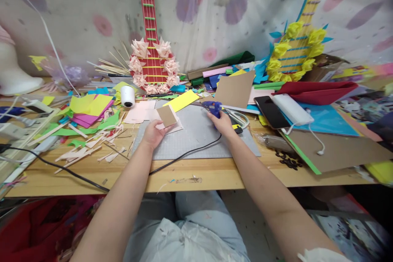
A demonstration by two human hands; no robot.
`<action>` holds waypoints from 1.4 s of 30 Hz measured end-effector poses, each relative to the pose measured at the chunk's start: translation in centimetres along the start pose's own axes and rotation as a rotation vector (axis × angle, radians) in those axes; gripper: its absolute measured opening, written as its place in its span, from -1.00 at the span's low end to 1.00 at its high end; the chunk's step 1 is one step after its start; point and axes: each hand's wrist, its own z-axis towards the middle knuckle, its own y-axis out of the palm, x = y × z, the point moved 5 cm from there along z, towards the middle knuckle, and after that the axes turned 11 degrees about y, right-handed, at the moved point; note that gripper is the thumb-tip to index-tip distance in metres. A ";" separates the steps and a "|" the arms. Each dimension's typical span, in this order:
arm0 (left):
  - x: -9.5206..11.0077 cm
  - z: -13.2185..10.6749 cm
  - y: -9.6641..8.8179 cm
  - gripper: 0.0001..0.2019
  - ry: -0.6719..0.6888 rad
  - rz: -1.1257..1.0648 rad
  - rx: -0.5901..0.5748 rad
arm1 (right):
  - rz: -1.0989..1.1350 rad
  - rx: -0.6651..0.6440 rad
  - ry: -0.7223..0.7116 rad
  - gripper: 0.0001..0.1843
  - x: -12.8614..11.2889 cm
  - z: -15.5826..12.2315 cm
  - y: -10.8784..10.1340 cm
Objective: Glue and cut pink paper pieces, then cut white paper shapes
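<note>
My left hand [154,133] is closed on a small piece of brown cardboard [166,116] with a pale pink sheet [177,126] against it. In my right hand [222,122] is a blue glue gun [212,107], its nozzle pointing left toward the cardboard but apart from it. The gun's black cord [187,151] runs across the grey cutting mat [178,147] and off the table's left front. A yellow paper strip [181,100] lies at the mat's back edge, and a yellow-and-black tool [237,128] lies beside my right hand.
A red paper guitar [150,53] and a yellow one [291,55] lean at the back. Paper scraps [89,143] cover the left side. To the right are a phone [272,111], a white power bank [293,108] and a cardboard sheet [340,149]. A white cylinder [127,96] stands behind the mat.
</note>
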 end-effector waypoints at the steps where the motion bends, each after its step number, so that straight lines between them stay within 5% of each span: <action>1: -0.1 0.0 0.0 -0.44 -0.013 -0.021 -0.012 | 0.132 -0.032 -0.018 -0.59 -0.4 -0.2 -0.2; 4: -0.4 0.1 0.2 -0.38 -0.040 -0.052 -0.053 | 0.394 -0.289 -0.162 -0.58 -2.9 -1.5 -0.3; 7: -0.5 0.1 0.4 -0.34 -0.036 -0.038 -0.074 | 0.242 -0.552 -0.213 -0.60 -4.6 -3.2 1.1; 9: -0.5 0.1 0.4 -0.32 -0.023 -0.026 -0.089 | 0.115 -0.612 -0.210 -0.58 -4.8 -3.9 2.3; 18: -0.2 0.3 0.6 -0.37 0.052 -0.008 -0.114 | -0.025 -0.472 -0.159 -0.55 -4.0 -4.9 4.3; 42: -0.8 0.3 0.2 -0.34 -0.010 0.000 -0.094 | -0.094 -0.489 -0.189 -0.56 -3.8 -4.8 3.9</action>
